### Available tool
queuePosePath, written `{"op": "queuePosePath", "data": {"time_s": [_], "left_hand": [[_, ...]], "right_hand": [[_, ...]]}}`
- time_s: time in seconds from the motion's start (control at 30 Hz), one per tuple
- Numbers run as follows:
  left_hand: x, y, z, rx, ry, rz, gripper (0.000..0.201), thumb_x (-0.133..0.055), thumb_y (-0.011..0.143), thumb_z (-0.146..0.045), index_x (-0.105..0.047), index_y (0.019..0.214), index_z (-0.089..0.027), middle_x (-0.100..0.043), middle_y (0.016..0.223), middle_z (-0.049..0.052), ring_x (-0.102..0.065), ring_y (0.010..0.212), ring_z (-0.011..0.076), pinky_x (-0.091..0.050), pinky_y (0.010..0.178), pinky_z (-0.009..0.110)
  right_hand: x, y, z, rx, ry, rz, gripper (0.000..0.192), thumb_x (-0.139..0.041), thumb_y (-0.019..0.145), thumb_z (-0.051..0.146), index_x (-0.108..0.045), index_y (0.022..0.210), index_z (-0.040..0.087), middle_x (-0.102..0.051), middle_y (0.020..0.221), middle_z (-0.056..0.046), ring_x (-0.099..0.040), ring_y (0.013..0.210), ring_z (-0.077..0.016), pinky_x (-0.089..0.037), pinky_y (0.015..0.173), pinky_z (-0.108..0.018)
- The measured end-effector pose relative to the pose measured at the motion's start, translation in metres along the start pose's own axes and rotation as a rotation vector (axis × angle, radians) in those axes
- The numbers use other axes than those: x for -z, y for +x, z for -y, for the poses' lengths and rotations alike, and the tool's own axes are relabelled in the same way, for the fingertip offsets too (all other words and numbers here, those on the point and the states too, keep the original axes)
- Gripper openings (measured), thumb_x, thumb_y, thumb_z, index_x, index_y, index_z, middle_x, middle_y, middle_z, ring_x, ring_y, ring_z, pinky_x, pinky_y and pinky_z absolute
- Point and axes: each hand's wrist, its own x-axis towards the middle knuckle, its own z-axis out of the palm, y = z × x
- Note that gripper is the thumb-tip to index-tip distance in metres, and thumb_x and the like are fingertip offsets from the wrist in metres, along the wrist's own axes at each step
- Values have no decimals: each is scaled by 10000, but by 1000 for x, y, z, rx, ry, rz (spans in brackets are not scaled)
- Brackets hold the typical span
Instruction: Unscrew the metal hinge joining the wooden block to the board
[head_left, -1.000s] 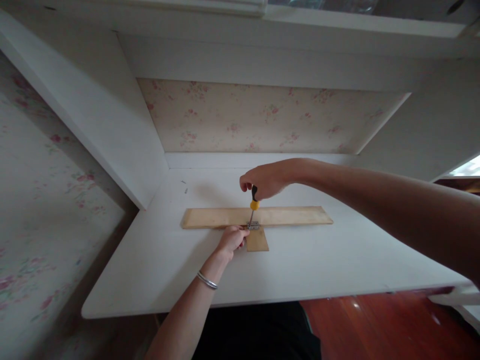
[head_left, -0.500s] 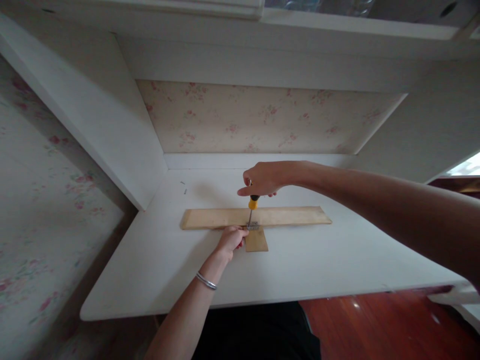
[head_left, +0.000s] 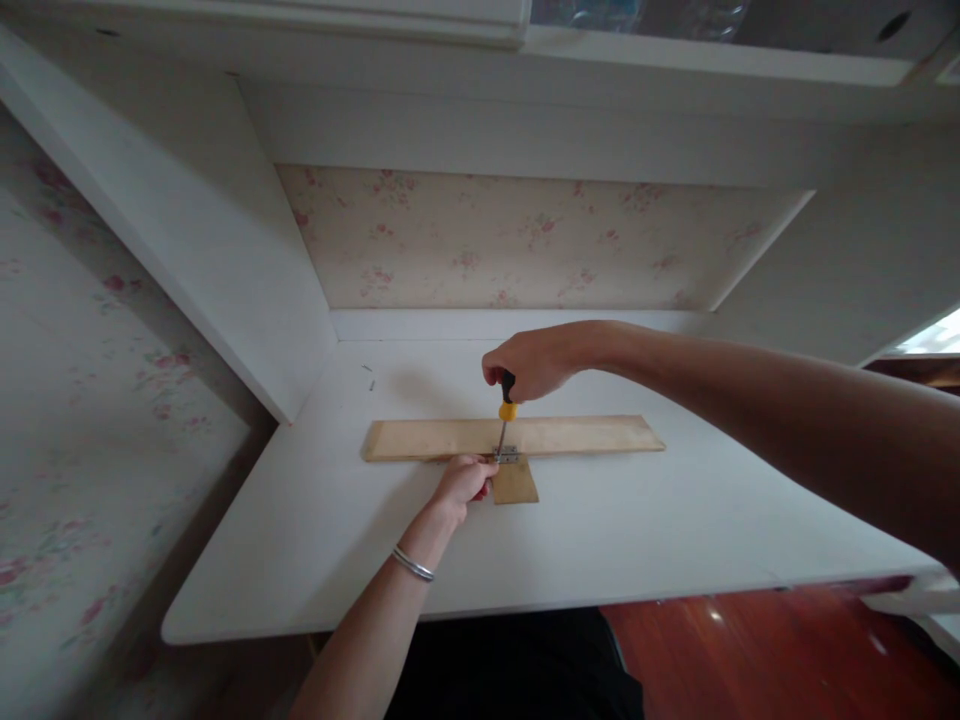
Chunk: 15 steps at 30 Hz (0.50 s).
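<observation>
A long pale wooden board lies across the white desk. A small wooden piece sits against its near edge, joined by a small metal hinge. My right hand grips the black and yellow handle of a screwdriver, held upright with its tip on the hinge. My left hand presses on the board's near edge just left of the hinge, fingertips touching the small piece. A silver bracelet circles my left wrist.
Loose screws lie at the back left of the desk. White side panels and a flowered back wall enclose the desk, with a shelf overhead. Red wooden floor shows beyond the desk's near right edge.
My right hand's fingers spread and then closed again around the screwdriver handle, turning it in place. The left hand and the boards stay where they were.
</observation>
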Motion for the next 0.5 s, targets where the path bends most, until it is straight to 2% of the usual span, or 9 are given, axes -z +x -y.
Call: {"op": "queuePosePath", "data": {"time_s": [0.07,0.13,0.2,0.27,0.33,0.43,0.5], "left_hand": [[0,0,0,2,-3,-4,217,-652,687,-310,-561,611,-129,-458,463,-28,-372,405,62,-251,436,202],[0,0,0,6,-5,-9,202,-649,686,-302,-564,623,-130,-470,475,-26,-382,409,64,-254,435,201],[0,1,1,11,-5,-12,180,-637,687,-285,-558,628,-135,-476,485,-26,-388,410,65,-259,432,201],[0,2,1,14,-4,-15,162,-621,688,-268,-549,621,-138,-475,487,-27,-392,409,68,-263,430,202],[0,3,2,12,-1,-20,147,-602,689,-252,-546,614,-139,-473,486,-25,-394,410,69,-263,427,203],[-1,3,2,6,7,-34,124,-576,693,-236,-550,617,-140,-468,482,-23,-392,410,72,-255,421,204],[-2,3,1,2,12,-41,127,-569,692,-232,-544,606,-142,-461,475,-23,-385,406,72,-247,416,206]], "right_hand": [[-1,0,-1,-30,16,-12,436,-613,699,372,-587,1089,180,-642,965,-86,-588,784,-196,-380,631,-284],[-1,1,-3,-108,51,49,409,-502,785,463,-620,1001,137,-652,810,-99,-587,658,-185,-379,602,-299],[-1,1,-4,-116,60,97,384,-438,824,439,-640,924,128,-649,742,-100,-578,608,-177,-375,583,-299],[-1,1,-3,-25,33,34,301,-527,762,342,-631,973,155,-661,870,-97,-591,710,-184,-379,601,-282],[0,1,-2,26,25,-46,411,-610,684,306,-594,1076,185,-651,976,-86,-589,794,-192,-385,626,-269],[2,-1,1,-88,61,25,422,-525,761,467,-622,1011,141,-659,797,-92,-591,668,-184,-392,613,-289],[2,-1,2,-114,67,78,430,-425,819,484,-645,925,130,-647,710,-90,-579,605,-175,-389,596,-296]]}}
